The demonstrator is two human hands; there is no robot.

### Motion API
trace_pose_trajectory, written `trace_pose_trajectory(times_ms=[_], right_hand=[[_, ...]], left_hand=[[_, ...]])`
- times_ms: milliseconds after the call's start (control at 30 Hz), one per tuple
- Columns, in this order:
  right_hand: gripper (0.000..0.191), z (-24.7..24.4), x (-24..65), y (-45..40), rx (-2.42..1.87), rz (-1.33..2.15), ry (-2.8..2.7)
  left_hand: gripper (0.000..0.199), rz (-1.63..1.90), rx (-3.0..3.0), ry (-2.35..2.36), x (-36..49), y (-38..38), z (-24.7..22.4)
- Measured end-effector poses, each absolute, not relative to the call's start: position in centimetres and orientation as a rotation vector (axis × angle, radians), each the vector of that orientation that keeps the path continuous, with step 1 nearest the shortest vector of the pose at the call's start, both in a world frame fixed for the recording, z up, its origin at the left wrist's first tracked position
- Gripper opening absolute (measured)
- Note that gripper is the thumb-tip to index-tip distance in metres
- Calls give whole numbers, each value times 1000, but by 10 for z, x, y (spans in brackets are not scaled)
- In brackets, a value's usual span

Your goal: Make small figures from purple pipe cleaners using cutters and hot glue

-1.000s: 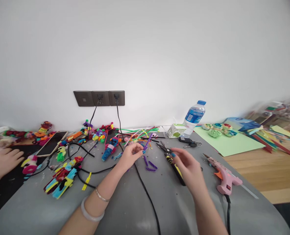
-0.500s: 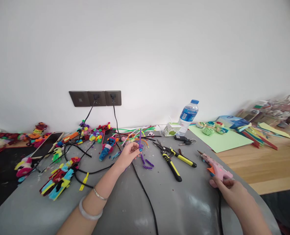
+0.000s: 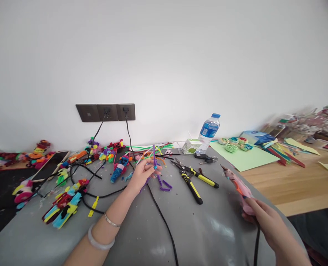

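Observation:
Between the fingertips of my left hand (image 3: 145,173) is a purple pipe cleaner (image 3: 154,153), one end pointing up. My right hand (image 3: 263,218) is closed around the handle of a pink hot glue gun (image 3: 237,184), its nozzle aimed away from me to the left and its black cord hanging below. Short bent purple pipe cleaner pieces (image 3: 165,186) lie just right of my left hand. Yellow-and-black pliers (image 3: 190,184), handles spread, rest on the grey table (image 3: 208,236) between my hands.
Finished pipe cleaner figures (image 3: 62,207) and black cables (image 3: 164,218) spread over the left side. At the wall stand a water bottle (image 3: 208,133) and a small drink carton (image 3: 191,146), near keys (image 3: 208,159). Green paper (image 3: 244,157) with ribbon flowers lies right. Parts of other people's hands show at both edges.
My right hand has lifted and turned the glue gun, its fingers now wrapped around the handle. My left hand still pinches the purple pipe cleaner. The whole view has shifted slightly.

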State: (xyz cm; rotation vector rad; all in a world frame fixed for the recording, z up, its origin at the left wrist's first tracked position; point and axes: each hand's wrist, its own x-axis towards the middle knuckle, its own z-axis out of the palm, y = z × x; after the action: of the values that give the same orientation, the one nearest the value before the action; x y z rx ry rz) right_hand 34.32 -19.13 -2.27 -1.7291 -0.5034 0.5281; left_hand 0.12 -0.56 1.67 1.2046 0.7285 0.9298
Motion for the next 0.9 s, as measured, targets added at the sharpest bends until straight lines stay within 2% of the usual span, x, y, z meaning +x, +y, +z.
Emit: trace_pose_trajectory(times_ms=[233, 333, 433, 600, 900], right_hand=[[44, -1, 293, -173, -1420, 769, -401], [31, 10, 267, -163, -1278, 900, -639], [32, 14, 240, -153, -1129, 967, -788], [36, 5, 197, -136, -1052, 1053, -861], [39, -23, 170, -114, -976, 1023, -892]], left_hand=[[35, 1088, 1168, 772, 1, -1, 14], [31, 1118, 1170, 800, 1, 0, 13], [26, 1087, 1206, 811, 1, -1, 13], [21, 1031, 1266, 790, 1, -2, 13], [25, 979, 1229, 772, 1, -2, 13]])
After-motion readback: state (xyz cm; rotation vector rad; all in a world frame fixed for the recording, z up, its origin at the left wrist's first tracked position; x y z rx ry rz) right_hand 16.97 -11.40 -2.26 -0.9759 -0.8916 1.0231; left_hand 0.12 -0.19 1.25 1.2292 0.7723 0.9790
